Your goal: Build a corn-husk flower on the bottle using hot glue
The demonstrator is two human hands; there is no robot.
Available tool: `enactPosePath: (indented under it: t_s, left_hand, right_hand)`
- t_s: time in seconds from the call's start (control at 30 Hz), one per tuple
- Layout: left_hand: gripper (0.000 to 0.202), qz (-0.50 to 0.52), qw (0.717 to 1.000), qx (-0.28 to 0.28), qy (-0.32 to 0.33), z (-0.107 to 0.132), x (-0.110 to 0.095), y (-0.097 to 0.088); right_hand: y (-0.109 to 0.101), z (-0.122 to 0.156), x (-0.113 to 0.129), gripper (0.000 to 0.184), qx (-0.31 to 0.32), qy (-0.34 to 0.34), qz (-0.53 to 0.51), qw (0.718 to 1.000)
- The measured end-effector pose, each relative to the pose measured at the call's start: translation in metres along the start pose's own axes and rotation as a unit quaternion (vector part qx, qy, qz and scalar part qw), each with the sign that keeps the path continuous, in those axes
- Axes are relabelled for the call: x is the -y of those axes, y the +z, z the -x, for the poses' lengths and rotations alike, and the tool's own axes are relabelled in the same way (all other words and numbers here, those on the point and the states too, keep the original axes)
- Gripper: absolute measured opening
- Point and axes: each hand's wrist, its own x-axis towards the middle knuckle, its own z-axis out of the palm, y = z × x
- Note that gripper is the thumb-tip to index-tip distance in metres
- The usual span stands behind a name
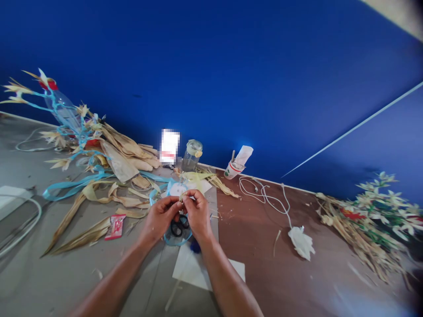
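My left hand (161, 216) and my right hand (197, 213) meet in front of me, fingertips pinched together on a small piece of dried husk (181, 197). Both hands are closed on it. Under them lie black-handled scissors (179, 226) inside a loop of light blue ribbon (172, 241). A white sheet of paper (198, 269) lies below my wrists, with a small blue thing beside my right wrist.
A heap of dried husks (124, 154) and blue ribbon (71, 187) fills the left, with a plastic bottle of husk flowers (61, 108). A glass jar (191, 155), a paper cup (233, 169), a white cable (264, 193), a red packet (115, 226) and made flowers (373, 215) lie around.
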Motion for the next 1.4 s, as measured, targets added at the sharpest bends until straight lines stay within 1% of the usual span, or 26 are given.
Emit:
enactPosePath:
  t_s: [0.2, 0.33, 0.4, 0.5, 0.6, 0.67, 0.77, 0.83, 0.93, 0.97, 1.03, 1.1, 1.17, 1.23, 1.33, 1.4]
  left_hand:
    - [0.023, -0.020, 1.000, -0.023, 0.008, 0.000, 0.000, 0.000]
    - [0.023, -0.008, 1.000, -0.018, 0.008, -0.001, 0.004, -0.002]
    - [0.022, 0.025, 1.000, -0.003, 0.001, -0.002, 0.007, -0.003]
    - [0.020, 0.105, 0.994, 0.021, -0.025, -0.002, 0.011, -0.004]
    - [0.021, 0.172, 0.984, 0.014, -0.047, -0.003, 0.010, -0.006]
    - [0.022, 0.201, 0.979, -0.009, -0.044, -0.005, 0.008, -0.009]
    - [0.023, 0.220, 0.974, -0.041, -0.033, -0.008, 0.004, -0.015]
    - [0.023, 0.220, 0.974, -0.051, -0.029, -0.010, 0.003, -0.018]
    - [0.022, 0.215, 0.975, -0.053, -0.031, -0.012, 0.003, -0.021]
    - [0.022, 0.212, 0.975, -0.054, -0.029, -0.012, 0.003, -0.021]
    - [0.023, 0.201, 0.978, -0.060, -0.020, -0.012, 0.002, -0.021]
    - [0.025, 0.197, 0.979, -0.052, -0.023, -0.012, 0.001, -0.022]
    - [0.026, 0.209, 0.977, -0.027, -0.039, -0.012, -0.001, -0.024]
    - [0.026, 0.226, 0.973, -0.002, -0.048, -0.012, -0.002, -0.026]
    - [0.024, 0.228, 0.973, 0.008, -0.043, -0.011, -0.003, -0.030]
    - [0.023, 0.221, 0.974, 0.012, -0.043, -0.011, -0.003, -0.032]
  right_hand:
    - [0.003, 0.001, -0.001, 0.010, -0.002, -0.016, -0.002, 1.000]
    - [0.003, 0.001, -0.006, 0.009, 0.005, -0.027, -0.010, 1.000]
    - [0.002, 0.000, -0.008, 0.009, 0.010, -0.023, -0.029, 0.999]
    - [-0.001, -0.001, -0.009, 0.011, 0.017, -0.012, -0.090, 0.996]
    - [-0.005, -0.003, -0.007, 0.012, 0.018, -0.008, -0.137, 0.990]
    - [-0.009, -0.003, -0.004, 0.012, 0.043, 0.004, -0.127, 0.991]
    - [-0.013, -0.002, -0.002, 0.010, 0.131, 0.052, -0.052, 0.989]
    - [-0.015, 0.000, -0.003, 0.007, 0.186, 0.084, 0.011, 0.979]
    - [-0.014, 0.002, -0.008, 0.000, 0.239, 0.103, 0.082, 0.962]
    - [-0.013, 0.003, -0.010, 0.002, 0.255, 0.110, 0.092, 0.956]
    - [-0.010, 0.005, -0.013, 0.002, 0.283, 0.131, 0.083, 0.947]
    - [-0.006, 0.008, -0.015, 0.005, 0.293, 0.164, 0.033, 0.941]
    - [-0.001, 0.011, -0.016, 0.010, 0.293, 0.189, -0.024, 0.937]
    - [0.004, 0.014, -0.017, 0.013, 0.305, 0.198, -0.060, 0.930]
    - [0.003, 0.015, -0.015, 0.013, 0.337, 0.198, -0.066, 0.918]
    - [-0.002, 0.012, -0.011, 0.012, 0.333, 0.194, -0.040, 0.922]
